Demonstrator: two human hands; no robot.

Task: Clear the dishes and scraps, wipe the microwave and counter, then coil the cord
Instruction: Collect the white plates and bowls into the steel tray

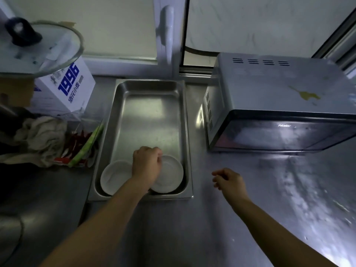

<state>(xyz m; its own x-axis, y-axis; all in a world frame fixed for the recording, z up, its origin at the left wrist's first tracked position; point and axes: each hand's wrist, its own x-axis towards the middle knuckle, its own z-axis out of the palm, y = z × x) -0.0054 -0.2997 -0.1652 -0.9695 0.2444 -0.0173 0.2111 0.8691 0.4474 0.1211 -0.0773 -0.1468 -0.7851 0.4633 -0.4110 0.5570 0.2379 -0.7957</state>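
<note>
The counter [250, 218] carries the microwave [279, 105], door facing the person, and a metal tray [148, 105] lying lengthwise away from them. Two white plates [113, 176] sit side by side at its near end. The left hand [147, 163] seems to pinch the right plate's rim [173, 174]; the right hand [229, 180] hovers, loosely curled and empty.

Two white plates [115, 176] lie side by side, flat, at the near end of a steel tray [148, 112]. A silver microwave [269, 105] stands toward the table's [250, 218] far right, door closed, a yellow smear [306, 94] on top.
</note>
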